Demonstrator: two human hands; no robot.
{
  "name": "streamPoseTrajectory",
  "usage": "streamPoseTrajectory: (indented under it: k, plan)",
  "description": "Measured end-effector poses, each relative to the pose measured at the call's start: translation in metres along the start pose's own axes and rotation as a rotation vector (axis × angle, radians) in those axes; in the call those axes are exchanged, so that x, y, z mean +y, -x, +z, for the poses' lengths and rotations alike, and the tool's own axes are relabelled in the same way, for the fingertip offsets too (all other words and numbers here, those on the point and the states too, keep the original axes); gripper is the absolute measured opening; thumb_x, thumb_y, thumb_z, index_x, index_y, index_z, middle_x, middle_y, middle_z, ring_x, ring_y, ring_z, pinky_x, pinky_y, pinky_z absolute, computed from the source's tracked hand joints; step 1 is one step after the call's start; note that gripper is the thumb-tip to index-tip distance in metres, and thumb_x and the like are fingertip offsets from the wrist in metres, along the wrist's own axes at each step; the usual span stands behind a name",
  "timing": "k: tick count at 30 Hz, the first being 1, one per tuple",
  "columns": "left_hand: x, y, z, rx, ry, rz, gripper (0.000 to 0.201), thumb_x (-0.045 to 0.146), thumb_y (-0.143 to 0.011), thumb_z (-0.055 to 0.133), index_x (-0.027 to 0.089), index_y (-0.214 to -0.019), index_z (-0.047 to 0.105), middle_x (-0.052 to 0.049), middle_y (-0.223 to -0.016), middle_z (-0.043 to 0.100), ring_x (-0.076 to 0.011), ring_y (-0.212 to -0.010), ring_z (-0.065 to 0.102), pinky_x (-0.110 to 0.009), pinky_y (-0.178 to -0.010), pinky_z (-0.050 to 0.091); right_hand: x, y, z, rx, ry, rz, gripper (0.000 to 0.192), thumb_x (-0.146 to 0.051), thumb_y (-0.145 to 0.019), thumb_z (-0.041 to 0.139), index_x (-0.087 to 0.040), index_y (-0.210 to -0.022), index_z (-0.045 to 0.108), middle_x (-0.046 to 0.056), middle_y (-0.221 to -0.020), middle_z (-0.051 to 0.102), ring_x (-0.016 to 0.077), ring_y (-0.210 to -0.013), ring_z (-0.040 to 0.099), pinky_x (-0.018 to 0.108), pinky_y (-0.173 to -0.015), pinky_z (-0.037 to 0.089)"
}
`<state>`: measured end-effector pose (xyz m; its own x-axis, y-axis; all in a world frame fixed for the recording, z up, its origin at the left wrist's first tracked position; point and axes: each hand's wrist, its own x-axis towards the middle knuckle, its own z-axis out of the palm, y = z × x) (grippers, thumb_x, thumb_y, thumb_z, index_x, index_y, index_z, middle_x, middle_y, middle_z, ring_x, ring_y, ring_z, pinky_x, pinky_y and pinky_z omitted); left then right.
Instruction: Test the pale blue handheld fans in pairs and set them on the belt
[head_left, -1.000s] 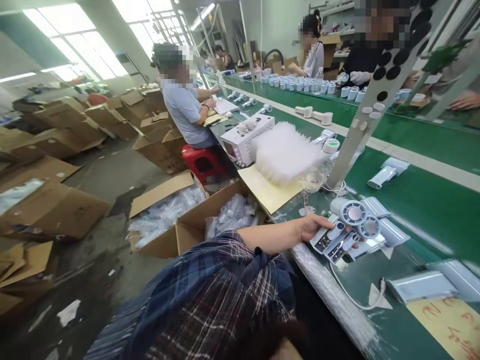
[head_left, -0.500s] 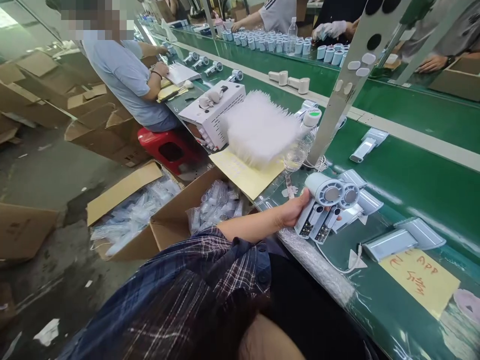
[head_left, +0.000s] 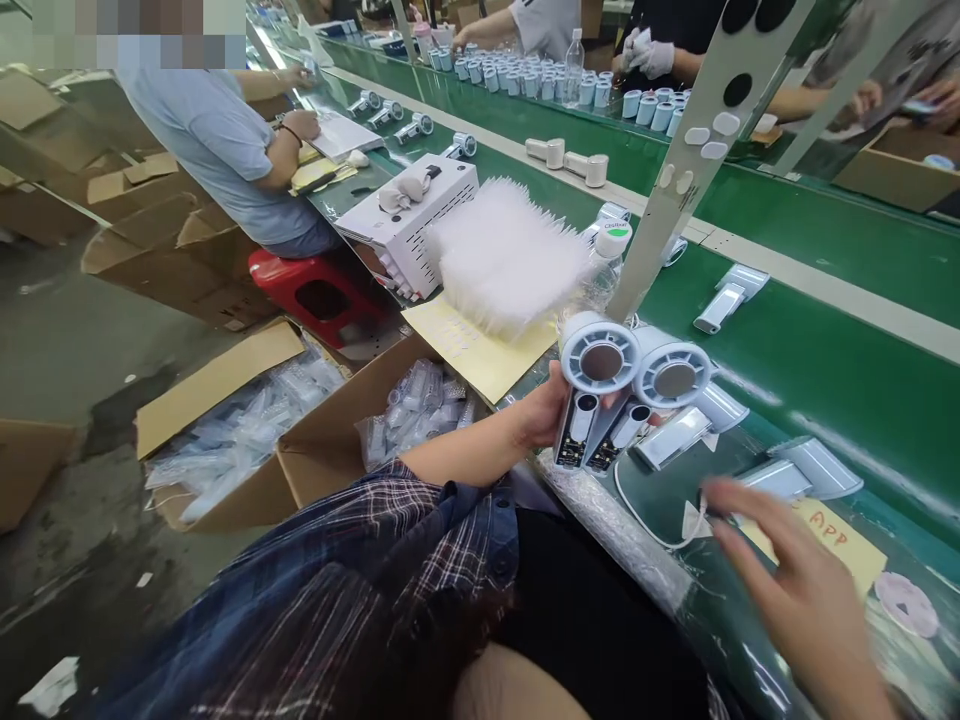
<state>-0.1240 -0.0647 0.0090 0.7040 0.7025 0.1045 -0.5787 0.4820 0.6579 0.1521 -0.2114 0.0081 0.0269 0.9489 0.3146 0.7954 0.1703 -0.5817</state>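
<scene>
Two handheld fans (head_left: 634, 385) sit gripped in left hand (head_left: 541, 410), right hand (head_left: 806, 600) apart.

The right hand (head_left: 806, 590) is motion-blurred and cut off by the lower edge. The left hand (head_left: 541, 408) is partly hidden behind two handheld fans (head_left: 622, 385), whose handle markings are too small to read.

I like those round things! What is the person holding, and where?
The left hand grips two handheld fans by their handles. The right hand holds nothing.
</scene>
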Motion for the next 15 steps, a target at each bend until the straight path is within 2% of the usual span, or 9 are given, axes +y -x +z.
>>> streamPoseTrajectory:
  k: [3, 6, 9, 11, 15]
  plan:
    - [0.001, 0.004, 0.002, 0.028, 0.023, -0.013, 0.090, 0.102, -0.047, 0.087, 0.020, -0.077, 0.062, -0.014, -0.099, 0.081, -0.0373, -0.117, 0.078, -0.039, -0.091, 0.063, 0.020, -0.002, 0.047, 0.114, 0.353, -0.110, 0.040, -0.053, -0.106, 0.062, -0.016, -0.109, 0.075, 0.030, -0.144, 0.065, 0.0509, -0.140, 0.058, 0.077, -0.112, 0.050]
    - [-0.008, 0.001, 0.003, 0.044, 0.046, -0.030, 0.094, 0.106, -0.045, 0.083, 0.022, -0.079, 0.059, -0.013, -0.094, 0.079, -0.0374, -0.117, 0.078, -0.039, -0.088, 0.064, 0.028, 0.005, 0.067, 0.122, 0.543, -0.150, 0.025, -0.039, -0.104, 0.065, -0.015, -0.103, 0.070, 0.032, -0.156, 0.058, 0.0511, -0.150, 0.051, 0.077, -0.118, 0.045]
    - [-0.018, -0.006, 0.007, 0.039, 0.067, -0.034, 0.097, 0.107, -0.041, 0.082, 0.022, -0.080, 0.059, -0.011, -0.091, 0.078, -0.0376, -0.117, 0.078, -0.040, -0.090, 0.065, 0.027, 0.009, 0.064, 0.111, 0.538, -0.124, 0.016, -0.028, -0.106, 0.057, -0.017, -0.098, 0.066, 0.030, -0.153, 0.062, 0.0472, -0.152, 0.052, 0.074, -0.122, 0.043]
    - [-0.021, -0.010, 0.011, 0.053, 0.086, -0.035, 0.096, 0.110, -0.045, 0.078, 0.022, -0.079, 0.059, -0.011, -0.091, 0.078, -0.0372, -0.116, 0.078, -0.042, -0.092, 0.065, 0.022, 0.011, 0.059, 0.117, 0.527, -0.097, 0.018, -0.028, -0.108, 0.053, -0.016, -0.106, 0.066, 0.031, -0.151, 0.064, 0.0468, -0.153, 0.051, 0.074, -0.123, 0.043]
    - [-0.021, -0.021, 0.020, 0.126, 0.188, -0.070, 0.100, 0.119, -0.068, 0.041, 0.021, -0.075, 0.059, -0.014, -0.093, 0.077, -0.0351, -0.119, 0.077, -0.046, -0.095, 0.066, 0.010, 0.021, 0.051, 0.145, 0.575, -0.024, 0.031, -0.041, -0.108, 0.063, -0.015, -0.123, 0.067, 0.034, -0.163, 0.053, 0.0530, -0.161, 0.041, 0.078, -0.122, 0.041]
